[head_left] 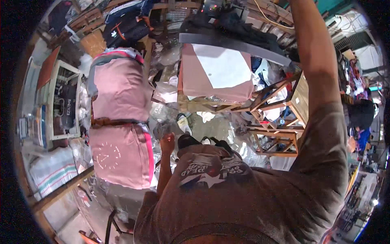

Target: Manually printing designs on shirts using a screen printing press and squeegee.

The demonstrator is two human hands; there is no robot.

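My left hand (167, 143) hangs low beside my body with fingers curled, near a grey, see-through item; what it holds I cannot make out. My right arm (319, 65) reaches up past the top edge, hiding that hand. Ahead, a pink fabric piece (195, 81) with a white sheet (221, 65) on it lies on a wooden-framed bed below a black machine with a grey bar (235, 49). At left are two pink fabric stacks (118, 89), the nearer one (113, 154) printed with a white ring design.
A wooden stand (280, 140) is at right, a white-framed screen or box (65, 101) at left, and a wooden beam (65, 189) at lower left. Plastic bags and scraps (248, 146) litter the floor around my feet (185, 124). Hanging clothes (351, 73) line the far right.
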